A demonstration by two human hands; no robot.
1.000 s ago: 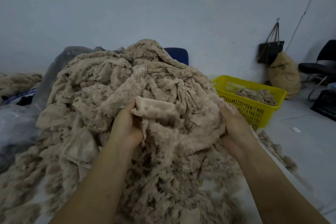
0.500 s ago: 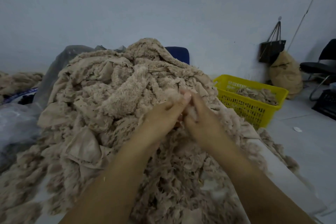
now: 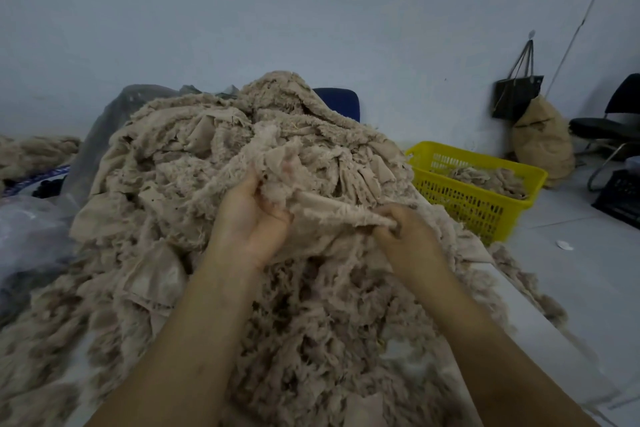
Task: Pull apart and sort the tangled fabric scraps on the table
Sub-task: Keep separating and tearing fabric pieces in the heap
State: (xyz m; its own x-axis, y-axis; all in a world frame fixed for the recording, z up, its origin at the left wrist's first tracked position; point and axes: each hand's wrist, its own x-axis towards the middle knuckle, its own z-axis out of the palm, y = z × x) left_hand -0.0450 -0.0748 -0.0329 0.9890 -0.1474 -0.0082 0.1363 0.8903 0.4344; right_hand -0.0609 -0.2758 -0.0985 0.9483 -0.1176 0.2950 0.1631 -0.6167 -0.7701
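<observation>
Two hands work at the near side of a tall heap (image 3: 194, 163) of tangled beige scraps, which covers the table (image 3: 554, 357) almost to its right edge, where a bare white strip shows. The left hand (image 3: 249, 218), palm turned toward the camera, has its fingers curled round a fluffy tuft near the middle of the heap. The right hand (image 3: 408, 239), just beside it toward the right edge, pinches the frayed end of a strip (image 3: 332, 210) with its fingers bent tight. The strip stretches between the two hands, lying on the heap. Some scraps spill over the right edge. Beyond that edge a yellow basket (image 3: 467, 153) stands on the floor with a small clump of scraps (image 3: 491, 178) inside. Behind the basket a tan sack (image 3: 542, 146) leans at the wall under a hanging black bag (image 3: 516, 94), and a black chair (image 3: 616, 114) stands near them. Clear plastic (image 3: 24, 229) lies off the left edge
</observation>
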